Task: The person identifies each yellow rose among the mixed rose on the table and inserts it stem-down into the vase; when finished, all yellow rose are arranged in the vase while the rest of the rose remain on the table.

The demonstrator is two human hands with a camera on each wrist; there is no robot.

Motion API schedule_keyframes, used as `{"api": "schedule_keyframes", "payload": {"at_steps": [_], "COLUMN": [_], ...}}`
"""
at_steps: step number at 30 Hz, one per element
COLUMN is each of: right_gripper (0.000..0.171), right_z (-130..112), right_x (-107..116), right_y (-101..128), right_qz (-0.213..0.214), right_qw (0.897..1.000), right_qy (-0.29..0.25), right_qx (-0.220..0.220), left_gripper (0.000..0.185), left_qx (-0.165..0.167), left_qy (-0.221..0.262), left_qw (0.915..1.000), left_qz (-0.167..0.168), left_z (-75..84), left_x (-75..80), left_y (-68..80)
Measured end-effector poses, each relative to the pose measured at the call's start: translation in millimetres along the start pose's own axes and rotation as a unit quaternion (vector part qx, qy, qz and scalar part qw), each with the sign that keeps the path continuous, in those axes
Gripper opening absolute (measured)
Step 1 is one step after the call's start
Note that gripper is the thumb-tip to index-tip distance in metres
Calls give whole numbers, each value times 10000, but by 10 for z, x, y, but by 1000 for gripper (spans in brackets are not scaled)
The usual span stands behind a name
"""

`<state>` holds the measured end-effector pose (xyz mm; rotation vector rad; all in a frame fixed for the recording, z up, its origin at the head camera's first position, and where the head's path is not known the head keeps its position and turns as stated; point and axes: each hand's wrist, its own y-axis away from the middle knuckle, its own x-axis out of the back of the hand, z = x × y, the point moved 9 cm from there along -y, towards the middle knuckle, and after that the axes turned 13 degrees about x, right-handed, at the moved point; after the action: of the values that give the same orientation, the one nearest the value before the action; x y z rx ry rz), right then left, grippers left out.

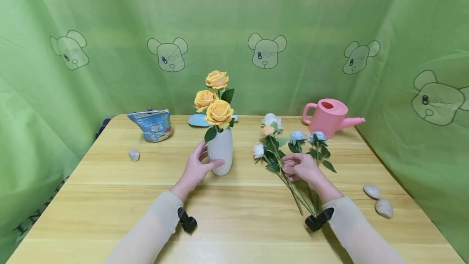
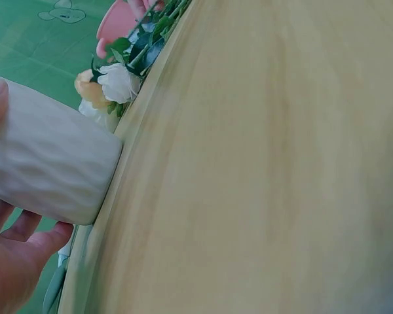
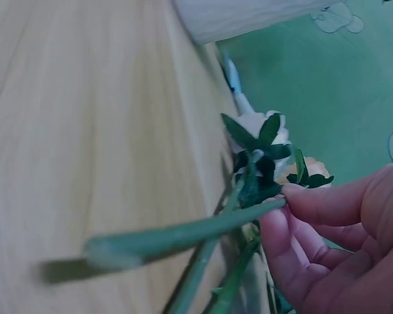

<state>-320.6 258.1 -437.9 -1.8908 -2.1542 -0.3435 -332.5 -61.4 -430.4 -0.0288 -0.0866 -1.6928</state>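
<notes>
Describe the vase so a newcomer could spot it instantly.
On the wooden table, look near the middle, left of the loose flowers lying flat. The vase stands upright there, gripped by the left hand. It is the only white ribbed vessel, and it holds three orange roses, unlike the pink watering can.

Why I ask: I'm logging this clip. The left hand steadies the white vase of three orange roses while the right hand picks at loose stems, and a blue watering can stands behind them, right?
Only the colour is wrong: the head view shows the watering can is pink.
</notes>
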Motion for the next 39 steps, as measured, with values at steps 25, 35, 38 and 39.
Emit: {"api": "schedule_keyframes", "payload": {"at_steps": [25,35,38,39], "right_gripper": [34,32,29,28], "right_z": [-1568,-2301,-2463,-2508], "right_x": [24,54,-1,-20], "right_y": [-92,-305,-331,-335], "right_qz": [1421,2504,2605,2634], "right_qw": [9367,8912,8764,8706], "right_qy": [-2659,-2701,-2793,-2849], "right_qx": [1780,2647,2933,3025], "left_gripper": [77,78,78,79], "left_qx": [47,69,60,55], "left_qy": [-46,-94,-103,-98], "left_qw": [10000,9999,9999,9999], "left_qz": [-9,39,47,51], "left_z": [-16,-16,-15,-15], "left_x": [-2,-7,3,8], "left_y": [-10,-3,-2,-4]}}
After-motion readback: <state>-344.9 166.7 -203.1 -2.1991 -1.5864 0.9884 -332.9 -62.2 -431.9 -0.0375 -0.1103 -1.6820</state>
